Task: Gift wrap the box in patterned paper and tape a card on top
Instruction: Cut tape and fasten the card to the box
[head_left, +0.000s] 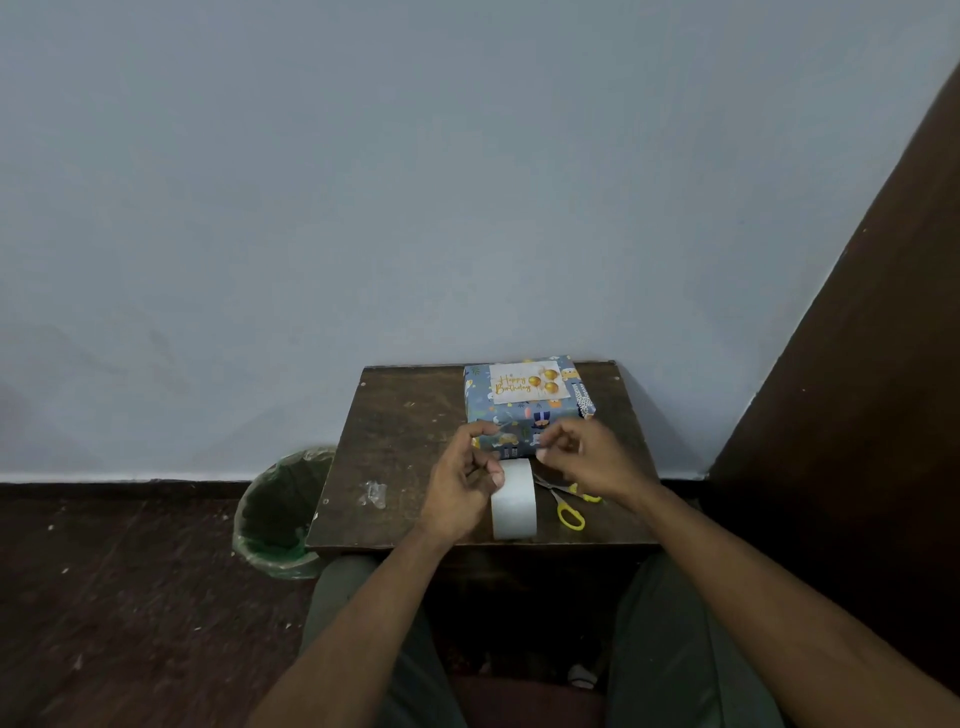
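Wrapped box (524, 410) in blue patterned paper sits at the far edge of the small dark worktop (405, 431), right of centre, against the wall. Card (525, 383) reading "Happy Birthday" lies flat on top of the box. Left hand (462, 483) has its fingers curled, gripping the white tape roll (513, 499) that stands near the front edge. Right hand (587, 454), just beside it, has curled fingers, thumb and forefinger pinched together near the roll's top; cannot tell whether tape is between them. Both hands cover the box's near side. Yellow-handled scissors (566, 506) lie right of the roll, partly under the right wrist. Crumpled clear scrap (375, 493) left of centre. Green lined bin (280, 512) on the floor, off the worktop's left edge.
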